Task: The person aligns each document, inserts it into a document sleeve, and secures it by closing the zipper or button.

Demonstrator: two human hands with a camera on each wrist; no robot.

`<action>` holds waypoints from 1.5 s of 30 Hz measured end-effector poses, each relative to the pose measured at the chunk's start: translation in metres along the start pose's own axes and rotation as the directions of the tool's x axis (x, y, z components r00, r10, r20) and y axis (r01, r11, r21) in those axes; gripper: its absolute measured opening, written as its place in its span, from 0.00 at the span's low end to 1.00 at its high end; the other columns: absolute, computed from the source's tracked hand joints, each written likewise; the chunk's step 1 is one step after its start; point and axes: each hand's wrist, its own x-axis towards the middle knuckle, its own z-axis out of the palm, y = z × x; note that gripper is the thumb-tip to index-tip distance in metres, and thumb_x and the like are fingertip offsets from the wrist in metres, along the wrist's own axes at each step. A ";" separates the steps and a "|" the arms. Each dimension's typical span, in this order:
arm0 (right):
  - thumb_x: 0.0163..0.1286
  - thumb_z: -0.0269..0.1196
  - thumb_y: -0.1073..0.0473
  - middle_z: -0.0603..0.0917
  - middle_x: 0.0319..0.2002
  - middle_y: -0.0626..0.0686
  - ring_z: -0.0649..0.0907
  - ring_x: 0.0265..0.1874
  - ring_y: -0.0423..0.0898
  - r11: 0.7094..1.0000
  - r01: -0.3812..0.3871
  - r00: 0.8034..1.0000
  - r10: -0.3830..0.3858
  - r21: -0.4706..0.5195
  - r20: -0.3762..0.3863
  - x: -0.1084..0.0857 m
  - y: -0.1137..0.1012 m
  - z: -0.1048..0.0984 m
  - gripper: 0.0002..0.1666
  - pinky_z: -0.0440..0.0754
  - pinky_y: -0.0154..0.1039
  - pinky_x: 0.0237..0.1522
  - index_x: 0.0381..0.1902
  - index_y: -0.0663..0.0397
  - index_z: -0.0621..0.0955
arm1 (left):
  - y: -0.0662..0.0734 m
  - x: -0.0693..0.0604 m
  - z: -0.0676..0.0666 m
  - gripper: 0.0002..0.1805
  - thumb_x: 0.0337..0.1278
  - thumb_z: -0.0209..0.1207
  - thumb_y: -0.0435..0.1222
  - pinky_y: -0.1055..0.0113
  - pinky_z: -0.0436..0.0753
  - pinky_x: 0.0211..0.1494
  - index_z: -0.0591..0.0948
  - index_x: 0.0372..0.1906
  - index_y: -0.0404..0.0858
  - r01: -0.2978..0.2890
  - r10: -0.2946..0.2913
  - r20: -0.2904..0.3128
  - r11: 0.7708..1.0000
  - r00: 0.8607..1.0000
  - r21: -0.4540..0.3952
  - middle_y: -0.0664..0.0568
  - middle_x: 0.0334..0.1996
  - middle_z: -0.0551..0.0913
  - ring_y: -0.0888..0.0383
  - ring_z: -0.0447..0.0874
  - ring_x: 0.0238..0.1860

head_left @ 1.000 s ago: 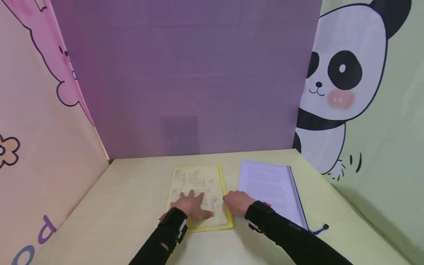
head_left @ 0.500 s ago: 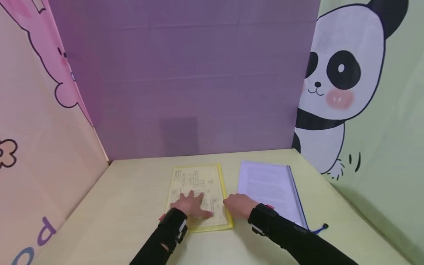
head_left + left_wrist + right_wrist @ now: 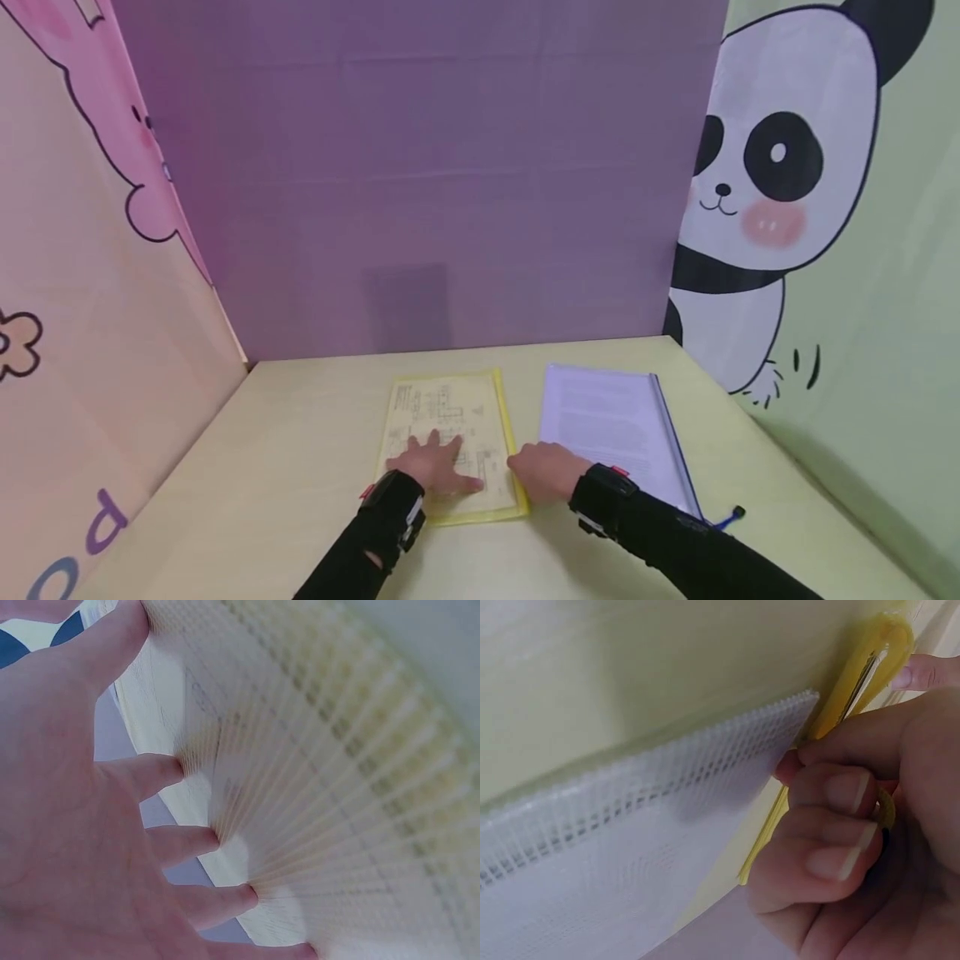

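Observation:
A translucent yellow mesh zipper folder (image 3: 442,396) lies flat in the middle of the table, a printed sheet with diagrams showing inside it. My left hand (image 3: 435,467) rests on its lower half with fingers spread; the left wrist view shows the straight fingertips pressing on its ribbed surface (image 3: 337,787). At the folder's right edge, my right hand (image 3: 546,471) has its fingers curled. In the right wrist view, thumb and forefinger pinch at the yellow edge (image 3: 892,645), and a bit of yellow strap (image 3: 886,810) shows inside the curled fingers. The zipper pull itself is mostly hidden.
To the right lies a white mesh zipper folder (image 3: 600,408) holding a printed sheet, with a dark blue right edge and a blue strap (image 3: 723,525) at its lower corner. A purple panel (image 3: 465,183) stands behind the pale table (image 3: 315,450), with printed walls either side.
My right hand has slid slightly toward me along the yellow folder's right edge. The left hand and both folders have stayed in place.

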 end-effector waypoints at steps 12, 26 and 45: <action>0.70 0.64 0.63 0.74 0.25 0.47 0.74 0.23 0.46 0.996 -0.017 1.000 0.015 0.089 0.019 0.003 0.002 -0.011 0.04 0.73 0.39 0.30 0.34 0.49 0.80 | 0.003 0.002 -0.003 0.50 0.53 0.62 0.69 0.21 0.63 0.61 0.65 0.78 0.51 0.011 -0.012 0.019 1.000 1.000 0.016 0.41 0.79 0.57 0.29 0.50 0.76; 0.66 0.65 0.67 0.73 0.22 0.46 0.72 0.21 0.44 0.991 0.026 0.999 -0.022 0.129 -0.030 0.021 0.010 -0.001 0.08 0.72 0.37 0.28 0.31 0.49 0.79 | -0.010 0.014 -0.009 0.48 0.55 0.63 0.67 0.23 0.64 0.61 0.66 0.77 0.50 -0.019 0.019 -0.003 1.000 1.000 0.011 0.42 0.79 0.58 0.30 0.51 0.76; 0.70 0.63 0.65 0.74 0.24 0.47 0.71 0.21 0.44 0.992 0.060 0.998 -0.058 0.109 -0.018 0.007 0.004 0.001 0.07 0.71 0.37 0.28 0.32 0.48 0.79 | -0.013 0.014 -0.005 0.47 0.55 0.62 0.68 0.24 0.62 0.64 0.67 0.77 0.52 0.001 -0.001 -0.051 1.000 0.999 0.015 0.43 0.78 0.59 0.31 0.51 0.77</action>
